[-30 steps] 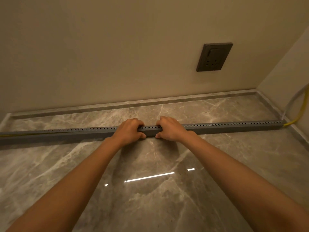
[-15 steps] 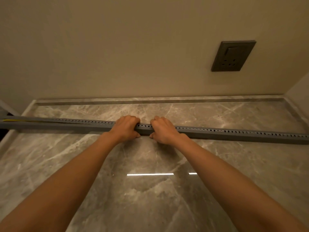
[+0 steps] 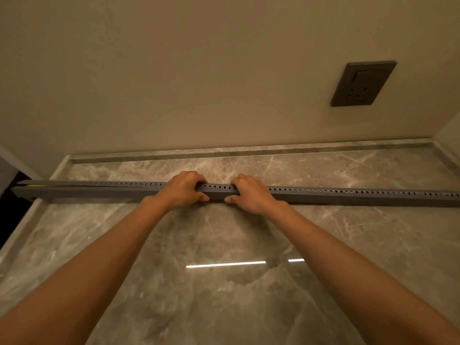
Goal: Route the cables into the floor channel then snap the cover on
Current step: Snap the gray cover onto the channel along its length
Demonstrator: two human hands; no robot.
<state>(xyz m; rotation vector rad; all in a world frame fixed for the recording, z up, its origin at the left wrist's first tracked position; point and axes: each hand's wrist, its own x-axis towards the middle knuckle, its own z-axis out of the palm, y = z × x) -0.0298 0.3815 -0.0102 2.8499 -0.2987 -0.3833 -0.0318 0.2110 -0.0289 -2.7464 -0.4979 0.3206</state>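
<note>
A long grey floor channel [image 3: 348,197] with a perforated cover lies across the marble floor from left to right. My left hand [image 3: 183,189] and my right hand [image 3: 249,192] grip it side by side near its middle, fingers curled over the top and thumbs on the near side. Between the hands a short stretch of the perforated cover [image 3: 216,188] shows. At the channel's left end the cover sits slightly raised, and a yellow cable [image 3: 39,186] shows inside. The right end runs out of view.
A beige wall stands close behind, with a dark wall socket [image 3: 363,83] at the upper right. A marble skirting strip [image 3: 249,151] runs along the wall's foot. A dark gap [image 3: 10,215] opens at the left past the floor's edge.
My view has swung to the left, so the channel's left end now shows and the right corner with its cables is gone. Both hands have shifted slightly left along the channel and sit a little further apart.
</note>
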